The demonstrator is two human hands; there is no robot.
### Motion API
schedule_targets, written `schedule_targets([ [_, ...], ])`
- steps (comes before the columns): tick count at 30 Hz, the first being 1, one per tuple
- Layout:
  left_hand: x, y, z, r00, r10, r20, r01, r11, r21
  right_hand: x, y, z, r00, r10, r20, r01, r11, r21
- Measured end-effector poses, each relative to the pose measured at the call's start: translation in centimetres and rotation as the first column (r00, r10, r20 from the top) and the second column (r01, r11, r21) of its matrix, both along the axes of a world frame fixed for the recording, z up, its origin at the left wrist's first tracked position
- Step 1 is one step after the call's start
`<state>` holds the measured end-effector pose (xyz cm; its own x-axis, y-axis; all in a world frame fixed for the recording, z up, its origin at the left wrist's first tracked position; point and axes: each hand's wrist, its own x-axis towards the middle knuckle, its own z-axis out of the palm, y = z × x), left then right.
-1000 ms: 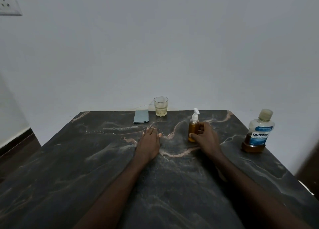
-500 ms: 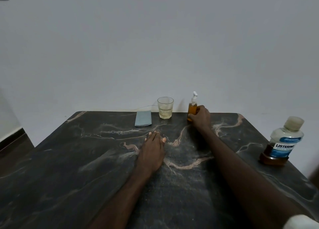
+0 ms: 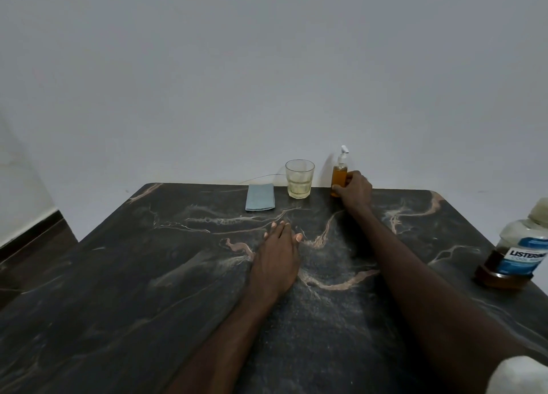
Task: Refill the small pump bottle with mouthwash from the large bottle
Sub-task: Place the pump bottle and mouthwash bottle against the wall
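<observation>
The small pump bottle [image 3: 338, 176], full of amber liquid with a white pump head, stands upright at the table's far edge by the wall. My right hand [image 3: 355, 190] is wrapped around its right side, arm stretched out. The large mouthwash bottle [image 3: 517, 252], clear with a blue label, a pale cap and a little brown liquid at the bottom, stands at the right edge of the table, partly cut off by the frame. My left hand [image 3: 277, 252] lies flat, palm down, on the middle of the dark marble table [image 3: 124, 290], holding nothing.
A drinking glass [image 3: 299, 178] with some pale liquid stands left of the pump bottle. A folded blue-grey cloth [image 3: 260, 197] lies left of the glass, with a thin wire behind it. A white wall rises right behind the table.
My right hand has carried the pump bottle from the table's middle to the far edge beside the glass. My left hand has stayed flat in place. The view has shifted left.
</observation>
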<state>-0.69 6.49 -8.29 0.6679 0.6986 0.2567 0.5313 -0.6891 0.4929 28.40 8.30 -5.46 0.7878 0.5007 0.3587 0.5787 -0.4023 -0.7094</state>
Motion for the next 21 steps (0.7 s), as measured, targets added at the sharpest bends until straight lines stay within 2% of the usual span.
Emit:
schedule_targets([
  [21, -0.1, -0.2, 0.2, 1.000, 0.012, -0.019, -0.013, 1.000, -0.016, 0.6, 1.7, -0.3, 0.999, -0.022, -0.031, 0.023, 0.999, 0.025],
])
